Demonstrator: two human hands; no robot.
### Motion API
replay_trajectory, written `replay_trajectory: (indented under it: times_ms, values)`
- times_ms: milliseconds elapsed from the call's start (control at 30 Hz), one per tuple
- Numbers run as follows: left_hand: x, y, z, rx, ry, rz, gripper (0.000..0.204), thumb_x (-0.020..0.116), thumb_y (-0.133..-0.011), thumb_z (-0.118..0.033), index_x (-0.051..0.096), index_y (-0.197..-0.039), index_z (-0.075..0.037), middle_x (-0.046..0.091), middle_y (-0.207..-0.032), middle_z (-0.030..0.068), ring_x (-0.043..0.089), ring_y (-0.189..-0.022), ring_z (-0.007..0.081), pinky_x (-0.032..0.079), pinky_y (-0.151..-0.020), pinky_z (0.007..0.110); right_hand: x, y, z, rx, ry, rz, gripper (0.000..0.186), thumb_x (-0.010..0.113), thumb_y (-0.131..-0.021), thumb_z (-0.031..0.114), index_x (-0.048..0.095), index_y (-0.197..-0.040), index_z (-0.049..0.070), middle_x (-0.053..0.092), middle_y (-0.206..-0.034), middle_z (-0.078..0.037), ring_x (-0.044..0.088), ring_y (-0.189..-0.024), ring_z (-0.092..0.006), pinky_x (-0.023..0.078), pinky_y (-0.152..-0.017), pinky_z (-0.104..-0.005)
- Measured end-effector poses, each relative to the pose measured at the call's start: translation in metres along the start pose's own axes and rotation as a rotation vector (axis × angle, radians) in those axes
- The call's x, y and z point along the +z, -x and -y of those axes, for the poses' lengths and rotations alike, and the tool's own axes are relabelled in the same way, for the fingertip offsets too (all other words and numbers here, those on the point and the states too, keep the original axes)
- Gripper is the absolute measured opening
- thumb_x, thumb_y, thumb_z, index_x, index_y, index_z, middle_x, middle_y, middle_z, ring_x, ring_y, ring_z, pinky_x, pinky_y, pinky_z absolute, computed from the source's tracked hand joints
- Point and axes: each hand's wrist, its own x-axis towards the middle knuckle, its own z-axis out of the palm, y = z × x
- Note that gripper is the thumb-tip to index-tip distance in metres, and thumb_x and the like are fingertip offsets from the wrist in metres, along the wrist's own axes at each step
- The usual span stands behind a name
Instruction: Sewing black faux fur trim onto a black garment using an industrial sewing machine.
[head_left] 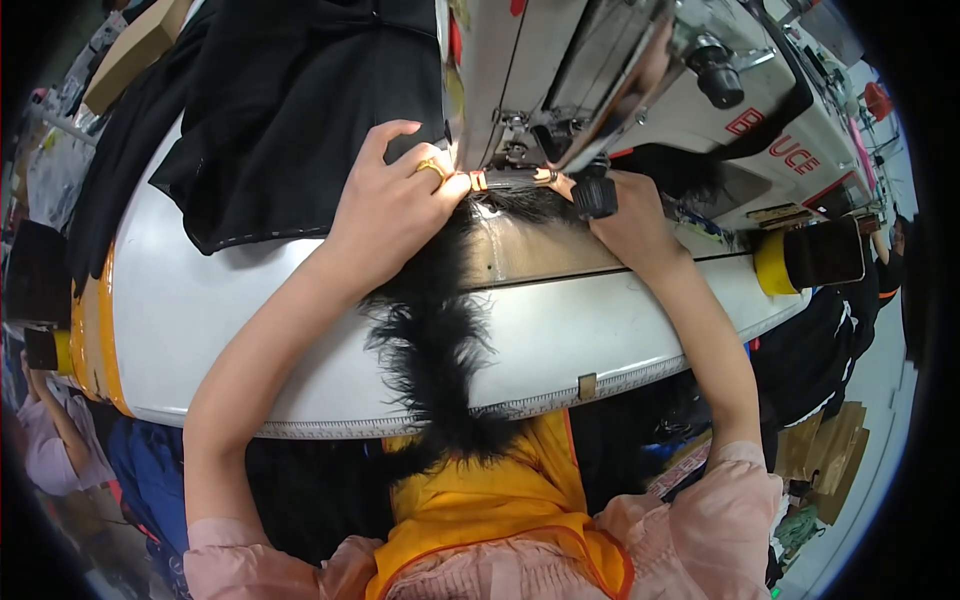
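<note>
A strip of black furry trim [430, 345] runs from under the sewing machine's [515, 60] needle area, over the table's front edge and down to my lap. My left hand [395, 210], wearing a gold-coloured ring, pinches the trim just left of the lit presser-foot area, its index finger raised. On the other side, my right hand [640, 225] is closed at the trim's far end, its fingertips close to the foot. A black knob [595, 197] hides part of those fingers. Black fabric [290, 120] lies on the table beyond my left hand.
The white sewing table [200, 310] has a measuring tape [330, 428] along its curved front edge. Yellow-and-black rolls sit at the right [780, 262] and left [62, 352] edges. Cardboard [830, 455] lies at lower right; another person's arm [62, 425] shows at far left.
</note>
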Motion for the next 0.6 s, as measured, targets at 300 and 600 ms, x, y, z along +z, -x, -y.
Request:
replay_trajectory:
  times_ms: [300, 600]
  values:
    - [0.007, -0.003, -0.002, -0.002, -0.096, -0.05, 0.009, 0.062, -0.069, -0.012, 0.067, -0.076, -0.008, 0.055, -0.069, -0.0007, 0.054, -0.081, 0.0132, 0.038, -0.096, 0.041, 0.0, -0.006, 0.007, 0.099, -0.108, -0.09, 0.012, 0.061, -0.073, 0.007, 0.059, -0.085, 0.006, 0.057, -0.083, -0.001, 0.06, -0.067, -0.0167, 0.047, -0.059, -0.0265]
    - [0.003, -0.002, 0.004, 0.067, -0.193, 0.087, 0.009, 0.061, -0.068, -0.009, 0.065, -0.076, -0.009, 0.06, -0.075, 0.0011, 0.056, -0.087, 0.015, 0.038, -0.096, 0.038, 0.001, -0.01, 0.01, 0.127, 0.029, -0.165, 0.018, 0.056, -0.067, 0.0, 0.06, -0.084, 0.005, 0.057, -0.078, -0.004, 0.059, -0.065, -0.0196, 0.047, -0.056, -0.0294]
